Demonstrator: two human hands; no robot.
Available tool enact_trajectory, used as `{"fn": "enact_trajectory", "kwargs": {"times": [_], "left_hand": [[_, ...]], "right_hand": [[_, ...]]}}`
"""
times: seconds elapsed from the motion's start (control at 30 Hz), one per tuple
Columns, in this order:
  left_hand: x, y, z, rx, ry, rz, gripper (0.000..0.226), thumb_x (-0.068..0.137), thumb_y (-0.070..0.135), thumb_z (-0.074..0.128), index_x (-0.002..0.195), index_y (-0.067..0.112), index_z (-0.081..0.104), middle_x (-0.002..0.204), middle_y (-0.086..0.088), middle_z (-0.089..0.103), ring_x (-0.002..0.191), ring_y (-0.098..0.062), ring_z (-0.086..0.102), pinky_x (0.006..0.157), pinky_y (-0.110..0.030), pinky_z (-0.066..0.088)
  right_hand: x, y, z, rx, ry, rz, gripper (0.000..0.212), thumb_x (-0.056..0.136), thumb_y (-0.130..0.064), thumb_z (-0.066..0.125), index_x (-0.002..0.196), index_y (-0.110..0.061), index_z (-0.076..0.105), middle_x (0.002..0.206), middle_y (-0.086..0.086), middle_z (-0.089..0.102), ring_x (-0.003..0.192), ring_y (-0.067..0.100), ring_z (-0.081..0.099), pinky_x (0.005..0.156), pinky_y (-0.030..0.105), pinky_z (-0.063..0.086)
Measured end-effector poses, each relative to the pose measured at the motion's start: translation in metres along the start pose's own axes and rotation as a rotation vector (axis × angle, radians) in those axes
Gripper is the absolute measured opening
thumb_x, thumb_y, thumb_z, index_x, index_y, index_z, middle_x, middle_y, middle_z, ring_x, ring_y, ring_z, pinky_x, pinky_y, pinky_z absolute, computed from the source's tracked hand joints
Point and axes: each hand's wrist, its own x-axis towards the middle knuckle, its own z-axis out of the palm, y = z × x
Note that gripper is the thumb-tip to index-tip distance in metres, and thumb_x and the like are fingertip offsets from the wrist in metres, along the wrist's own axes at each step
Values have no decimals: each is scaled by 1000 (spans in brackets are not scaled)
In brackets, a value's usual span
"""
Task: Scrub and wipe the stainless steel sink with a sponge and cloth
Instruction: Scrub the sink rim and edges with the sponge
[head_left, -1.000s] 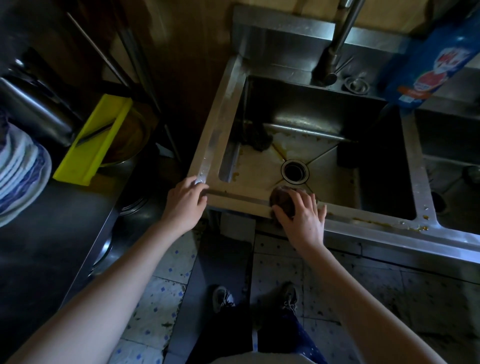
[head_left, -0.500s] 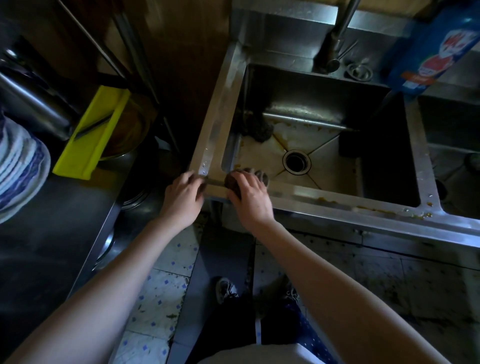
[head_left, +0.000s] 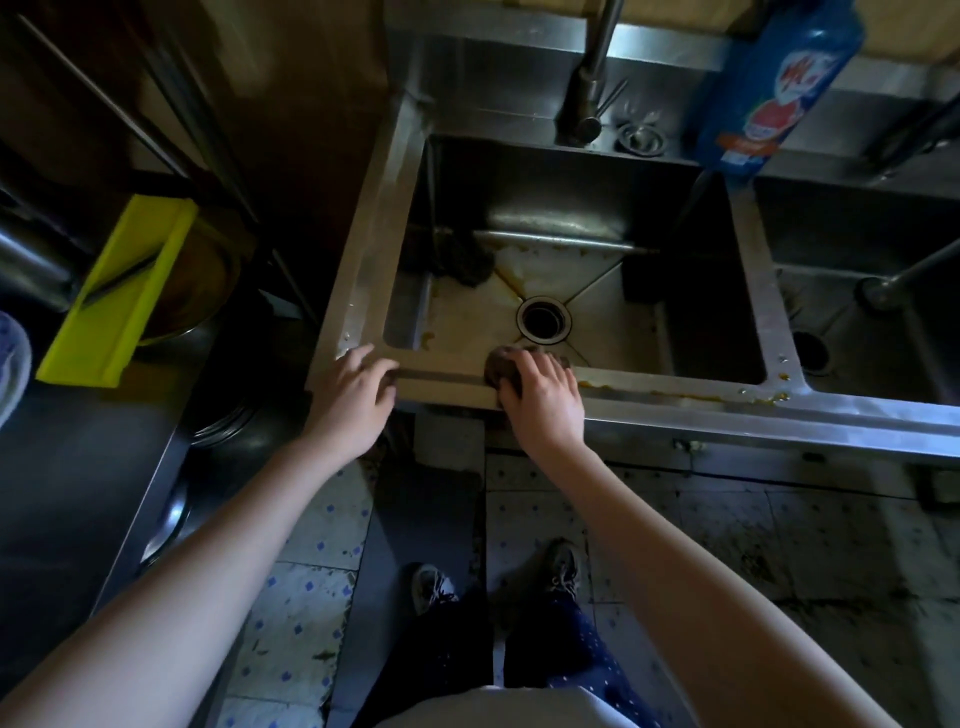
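1. At the front rim of the stainless steel sink (head_left: 727, 410), the right hand (head_left: 545, 400) grasps a dark brown sponge (head_left: 500, 366). Its fingers are curled over the sponge, pressing it onto the rim just in front of the drain (head_left: 544, 319).
2. The left hand (head_left: 353, 400) lies released on the rim's front-left corner, holding nothing.
3. The basin floor is pale and streaked with brown stains (head_left: 511, 280) around the drain. More brown drips run along the front rim to the right of the sponge.
4. A 2nd basin (head_left: 857, 234) adjoins on the right. A dark bench (head_left: 78, 493) stands at the left, with a yellow tray (head_left: 119, 291) toward its far end. Below lies a tiled floor (head_left: 311, 597) with small blue marks, grimier toward the right.
5. A blue bottle (head_left: 774, 88) stands behind the sink, right of the faucet (head_left: 589, 83). Its red and white label is too blurred to read.
6. Most of the sponge is hidden under the hand. The faucet and bottle tops are cut off. A dark lump (head_left: 462, 260) sits in the basin's far-left corner, and I cannot tell what it is.
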Motion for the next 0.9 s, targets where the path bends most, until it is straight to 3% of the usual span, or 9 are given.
{"fn": "enact_trajectory", "kwargs": {"times": [0.2,0.47,0.63,0.9], "left_hand": [[6,39,17,-20,-73,28,34,94,24,50,128,17,52,148,-7,30,135,-28,32,108,-40,28],[12,72,35,1,-150,58,38,95,30,48,131,21,48,150,-6,28,136,-27,31,108,-46,31],[13,77,38,-2,-151,69,37,95,30,48,131,20,48,150,-7,28,136,-28,30,109,-48,29],[15,84,42,38,-122,87,38,93,29,51,130,20,49,148,-8,32,136,-29,30,110,-49,29]], "right_hand": [[-11,60,-31,-50,59,90,37,87,-33,57,123,-24,53,121,3,62,116,25,54,104,39,36],[-23,127,-62,-98,79,290,35,91,-37,50,122,-19,52,124,7,61,117,29,52,99,43,36],[-21,109,-53,-38,68,328,39,91,-37,51,127,-19,48,127,8,59,117,29,52,101,41,37],[-14,53,-28,39,-5,123,38,91,-38,52,127,-26,48,124,3,60,116,27,52,101,41,37]]}}
